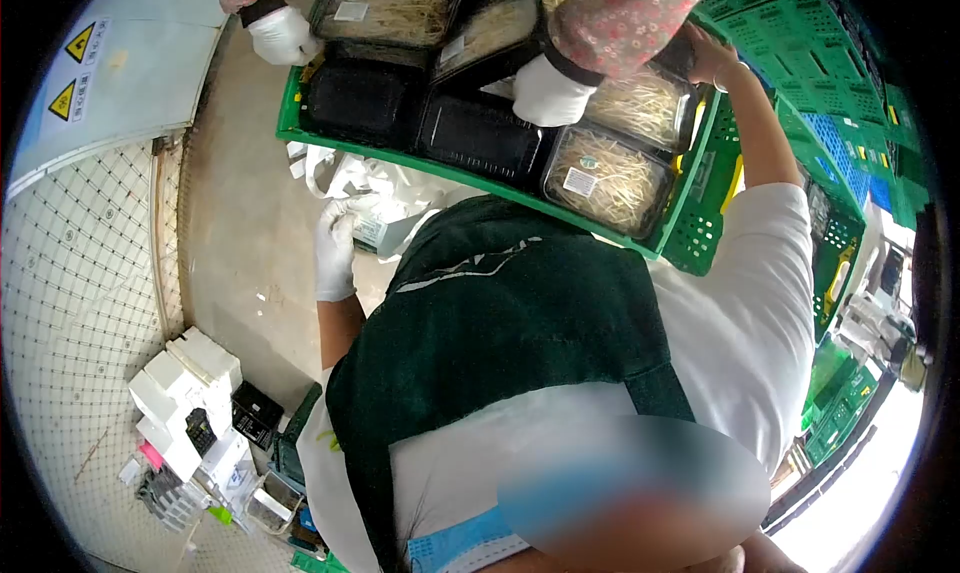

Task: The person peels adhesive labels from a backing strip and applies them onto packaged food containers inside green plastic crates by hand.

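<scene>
My left hand (338,243), in a white glove, is held low beside a white plastic bag (345,178) below the crate's near side. Its fingers are bent together; what they hold, if anything, is hidden. My right hand (712,61) is closed on the right rim of a green crate (480,181), its fingertips partly hidden. Inside the crate lie several black trays of bean sprouts (610,183), some with white labels, and dark trays (480,138) whose contents I cannot see. One labelled tray (490,33) is tilted up over the others.
A co-worker's floral sleeves reach in from the top, one gloved hand (283,38) at the crate's left edge, the other (553,95) over the trays. Green crates (800,63) are stacked at right. White foam boxes (185,378) stand at lower left, near a mesh-patterned wall (85,273).
</scene>
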Demonstrator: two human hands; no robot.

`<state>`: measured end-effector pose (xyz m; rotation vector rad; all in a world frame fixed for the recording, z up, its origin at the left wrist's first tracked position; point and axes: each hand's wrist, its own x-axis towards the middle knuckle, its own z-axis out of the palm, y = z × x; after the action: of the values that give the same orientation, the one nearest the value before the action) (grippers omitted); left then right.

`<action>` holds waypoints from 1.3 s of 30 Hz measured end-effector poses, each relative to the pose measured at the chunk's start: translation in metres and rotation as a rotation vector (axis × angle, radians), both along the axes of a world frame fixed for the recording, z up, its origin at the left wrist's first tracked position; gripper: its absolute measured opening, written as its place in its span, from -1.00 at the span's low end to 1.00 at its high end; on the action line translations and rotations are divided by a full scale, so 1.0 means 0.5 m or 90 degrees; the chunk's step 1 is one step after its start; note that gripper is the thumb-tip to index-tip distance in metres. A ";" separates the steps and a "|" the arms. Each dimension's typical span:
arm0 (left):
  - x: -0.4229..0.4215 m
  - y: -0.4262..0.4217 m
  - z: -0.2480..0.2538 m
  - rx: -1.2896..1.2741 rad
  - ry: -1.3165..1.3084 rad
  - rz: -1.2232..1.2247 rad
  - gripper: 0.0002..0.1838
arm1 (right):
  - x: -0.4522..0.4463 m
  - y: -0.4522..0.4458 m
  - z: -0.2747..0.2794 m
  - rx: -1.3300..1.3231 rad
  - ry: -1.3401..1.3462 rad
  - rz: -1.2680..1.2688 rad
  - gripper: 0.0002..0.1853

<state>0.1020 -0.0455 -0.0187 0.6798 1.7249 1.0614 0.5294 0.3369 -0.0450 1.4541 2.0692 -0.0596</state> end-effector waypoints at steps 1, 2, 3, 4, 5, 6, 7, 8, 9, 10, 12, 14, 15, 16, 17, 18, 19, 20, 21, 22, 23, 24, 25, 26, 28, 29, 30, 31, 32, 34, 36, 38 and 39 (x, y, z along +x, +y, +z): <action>0.003 -0.002 0.000 0.013 0.004 0.004 -0.76 | 0.003 -0.005 -0.005 0.029 -0.001 0.008 0.06; 0.006 -0.004 0.001 0.012 0.004 0.004 -0.76 | 0.007 -0.007 -0.007 0.028 0.000 0.008 0.06; 0.009 -0.006 0.002 0.019 0.017 -0.003 -0.75 | 0.008 -0.010 -0.002 0.018 -0.003 0.010 0.08; 0.012 -0.005 0.002 0.027 0.029 -0.009 -0.75 | 0.007 -0.010 0.002 0.008 -0.005 0.012 0.10; 0.015 -0.005 -0.003 0.028 0.030 -0.006 -0.75 | 0.008 -0.013 0.004 0.010 -0.004 0.015 0.10; 0.017 -0.007 -0.007 0.052 0.053 -0.015 -0.75 | 0.008 -0.022 0.005 0.015 -0.026 0.031 0.10; 0.020 -0.008 -0.010 0.075 0.076 -0.025 -0.74 | 0.009 -0.026 0.007 0.019 -0.048 0.048 0.10; 0.023 -0.012 -0.013 0.075 0.078 -0.023 -0.74 | 0.013 -0.038 0.007 0.061 -0.015 0.084 0.08; 0.026 -0.013 -0.011 0.071 0.087 -0.028 -0.73 | 0.020 -0.039 -0.003 0.062 -0.014 0.084 0.08; 0.029 -0.013 -0.010 0.068 0.097 -0.035 -0.73 | 0.027 -0.040 -0.013 0.119 0.067 0.096 0.07; 0.037 -0.013 -0.005 0.034 0.073 -0.024 -0.73 | 0.028 -0.042 -0.030 0.220 0.230 0.135 0.02; 0.038 -0.013 -0.007 -0.001 0.049 -0.009 -0.73 | 0.029 -0.018 -0.032 0.256 0.247 0.145 -0.01; 0.039 -0.014 -0.015 0.020 0.035 -0.016 -0.72 | 0.027 -0.010 -0.023 0.288 0.264 0.152 -0.04; 0.040 -0.015 -0.022 0.040 0.021 -0.026 -0.72 | 0.028 0.003 -0.005 0.306 0.294 0.194 -0.04; 0.040 -0.016 -0.028 0.037 0.021 -0.033 -0.72 | 0.009 -0.013 0.050 0.340 0.301 0.241 -0.10; 0.037 -0.016 -0.032 0.029 0.012 -0.036 -0.72 | 0.018 0.010 0.071 0.346 0.291 0.258 -0.16; 0.036 -0.014 -0.034 0.023 0.002 -0.040 -0.73 | 0.028 0.032 0.092 0.354 0.281 0.276 -0.21; 0.040 -0.010 -0.031 0.025 0.002 -0.045 -0.73 | 0.020 0.027 0.147 0.267 0.240 0.167 -0.18; 0.048 -0.005 -0.022 0.022 0.005 -0.042 -0.72 | 0.002 0.004 0.219 0.179 0.199 0.060 -0.13; 0.053 -0.003 -0.017 0.018 0.007 -0.038 -0.72 | 0.006 -0.014 0.270 0.046 0.438 -0.057 -0.09; 0.052 -0.007 -0.020 0.018 0.006 -0.039 -0.72 | 0.031 0.009 0.278 -0.065 0.471 -0.171 -0.24; 0.048 -0.010 -0.029 0.006 0.013 -0.053 -0.72 | 0.081 0.059 0.222 -0.153 0.531 -0.269 -0.30; 0.044 -0.012 -0.036 -0.004 0.020 -0.066 -0.72 | 0.129 0.106 0.168 -0.231 0.582 -0.375 -0.34; 0.041 -0.014 -0.042 -0.001 0.019 -0.067 -0.72 | 0.229 0.201 0.036 -0.280 0.663 -0.473 -0.40; 0.036 -0.013 -0.051 0.019 0.011 -0.069 -0.72 | 0.246 0.222 -0.029 0.038 0.428 -0.295 -0.47; 0.036 -0.012 -0.048 0.021 0.014 -0.065 -0.72 | 0.186 0.154 0.011 0.230 0.355 -0.188 -0.51; 0.037 -0.016 -0.045 0.029 0.030 -0.071 -0.72 | 0.155 0.114 0.032 0.323 0.391 -0.127 -0.55; 0.035 -0.023 -0.044 0.034 0.046 -0.079 -0.72 | 0.121 0.070 0.049 0.330 0.472 -0.079 -0.58; 0.033 -0.024 -0.044 0.031 0.045 -0.078 -0.72 | 0.082 0.025 0.058 0.277 0.538 -0.063 -0.62; 0.031 -0.023 -0.047 -0.012 0.029 -0.065 -0.72 | 0.037 -0.008 -0.012 0.132 0.338 -0.088 -0.43; 0.039 -0.011 -0.034 0.035 0.008 -0.087 -0.75 | 0.006 -0.073 -0.080 0.279 0.197 0.046 -0.36; 0.036 -0.007 -0.028 0.083 -0.011 -0.106 -0.78 | 0.004 -0.112 -0.046 0.313 0.325 0.028 -0.43; 0.033 -0.009 -0.028 0.072 -0.023 -0.088 -0.76 | 0.005 -0.144 -0.027 0.318 0.394 0.026 -0.45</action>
<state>0.1184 -0.0502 -0.0329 0.8339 1.5726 1.0737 0.5322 0.2647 -0.0584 1.8566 2.7555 0.0320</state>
